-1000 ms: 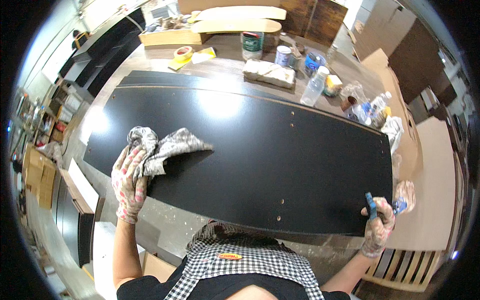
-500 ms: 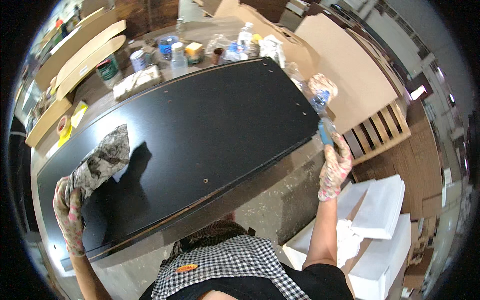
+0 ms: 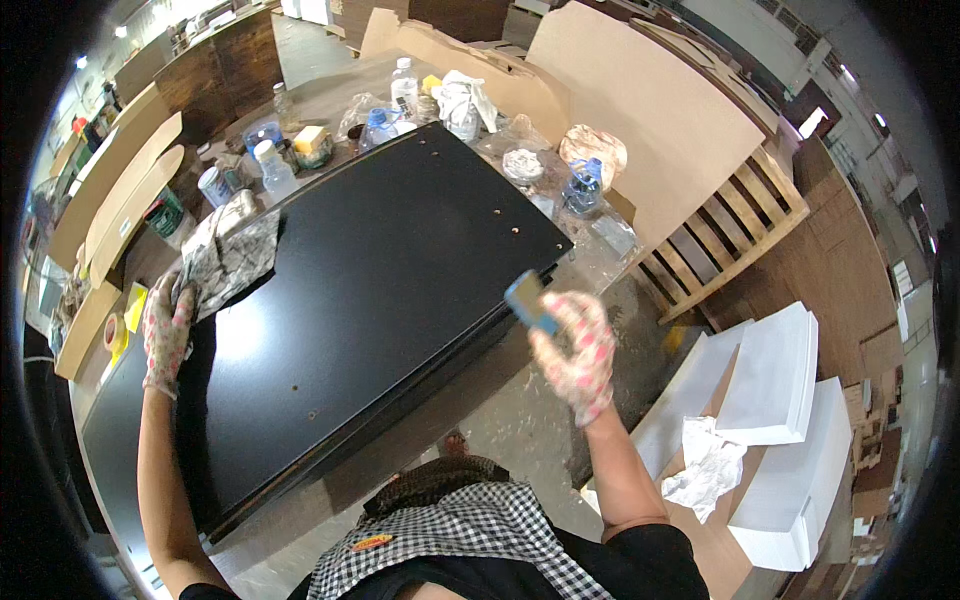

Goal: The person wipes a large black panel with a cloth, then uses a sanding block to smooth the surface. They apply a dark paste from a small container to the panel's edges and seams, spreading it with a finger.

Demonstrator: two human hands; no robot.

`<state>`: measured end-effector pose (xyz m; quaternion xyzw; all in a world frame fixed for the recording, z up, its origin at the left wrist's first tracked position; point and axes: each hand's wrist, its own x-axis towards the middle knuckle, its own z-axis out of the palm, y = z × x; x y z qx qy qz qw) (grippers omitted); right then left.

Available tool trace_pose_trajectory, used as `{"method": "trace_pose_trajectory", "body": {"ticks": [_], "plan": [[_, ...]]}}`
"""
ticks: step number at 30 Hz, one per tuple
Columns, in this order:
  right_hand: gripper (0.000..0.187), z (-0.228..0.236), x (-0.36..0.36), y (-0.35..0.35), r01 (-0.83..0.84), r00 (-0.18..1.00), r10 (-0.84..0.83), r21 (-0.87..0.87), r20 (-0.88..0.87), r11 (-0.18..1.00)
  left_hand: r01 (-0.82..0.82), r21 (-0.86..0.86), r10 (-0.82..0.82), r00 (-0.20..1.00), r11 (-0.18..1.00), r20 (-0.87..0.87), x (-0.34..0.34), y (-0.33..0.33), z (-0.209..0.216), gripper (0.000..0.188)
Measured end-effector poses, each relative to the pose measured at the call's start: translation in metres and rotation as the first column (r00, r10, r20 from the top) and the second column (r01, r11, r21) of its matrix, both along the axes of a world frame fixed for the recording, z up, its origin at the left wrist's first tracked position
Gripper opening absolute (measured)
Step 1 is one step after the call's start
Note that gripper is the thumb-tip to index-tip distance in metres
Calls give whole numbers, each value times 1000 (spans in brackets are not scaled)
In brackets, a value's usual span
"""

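Left hand [image 3: 167,335]: gloved, grasping a stained grey cloth [image 3: 235,255] at the far long edge of the black panel [image 3: 390,280]; whether the cloth touches the surface, cannot tell. Right hand [image 3: 580,345]: gloved, blurred, fingers curled round a blue-edged flat tool [image 3: 530,303] just off the panel's near long edge, by its right corner; contact with that edge, cannot tell.

Panel: lies flat on the tabletop [image 3: 335,92], between the two hands. The near edge shows more than one layer; exact number unclear.

Surroundings: left forearm passes over the panel's left part and hides some of it. Cloth partly covers a pale bundle [image 3: 228,212] beyond the far edge. Also beyond that edge: green can [image 3: 168,217], white can [image 3: 214,187], yellow sponge [image 3: 312,142], tape roll [image 3: 115,335]. Beyond the right end: white rag [image 3: 463,100], blue-tinted bottle [image 3: 583,185], then a slatted wooden frame [image 3: 735,235].

Counts: panel, 1 uppermost; cloth in hand, 1; tool, 1; green can, 1; white can, 1; tape roll, 1; slatted frame, 1; clear bottles [image 3: 404,85] past the far edge, at least 2.
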<state>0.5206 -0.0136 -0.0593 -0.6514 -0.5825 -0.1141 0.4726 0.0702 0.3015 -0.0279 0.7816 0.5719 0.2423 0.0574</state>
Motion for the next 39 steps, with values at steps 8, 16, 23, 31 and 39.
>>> {"method": "trace_pose_trajectory", "body": {"ticks": [8,16,23,31,39], "plan": [[52,12,32,2,257,966,-257,-12,-40,966,-38,156,53,994,987,-91,-16,0,-25,44],[58,26,-28,-24,-134,982,132,7,132,991,64,231,-18,981,971,-195,-13,-4,-21,42],[48,34,-59,-22,2,1000,1,-111,30,994,50,185,-36,996,982,-77,3,-20,-3,40],[58,34,-70,-16,130,990,-125,-80,71,988,223,223,-202,973,949,-111,1,-32,6,39],[55,13,-208,-48,-295,948,309,-159,72,942,297,216,-269,951,930,-150,-87,-28,-2,43]]}}
